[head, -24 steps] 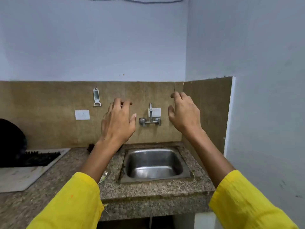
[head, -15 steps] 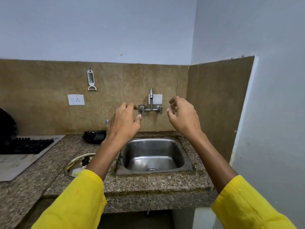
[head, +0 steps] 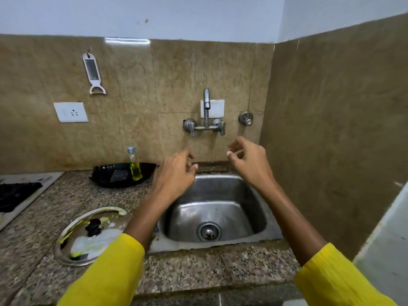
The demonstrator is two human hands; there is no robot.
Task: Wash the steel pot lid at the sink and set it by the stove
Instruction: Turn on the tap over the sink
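A round steel pot lid (head: pixel 88 236) with a black knob and yellow smears lies flat on the granite counter, left of the steel sink (head: pixel 254 195). My left arm's yellow sleeve covers its right edge. My left hand (head: pixel 174 175) hovers over the sink's back left corner, fingers loosely curled, holding nothing. My right hand (head: pixel 248 161) hovers over the sink's back right, also holding nothing. The wall tap (head: pixel 206 115) is above both hands and no water runs. The stove (head: pixel 17 195) shows at the far left.
A black tray (head: pixel 106 175) behind the lid holds a scrub pad and a small bottle of yellow liquid (head: pixel 134 164). A peeler (head: pixel 92 74) and a socket (head: pixel 70 112) are on the tiled wall. A tiled side wall stands close right of the sink.
The view has tilted down and moved closer, bringing the whole lid and the tray into sight. Both hands have lowered from tap height to just above the sink's back rim.
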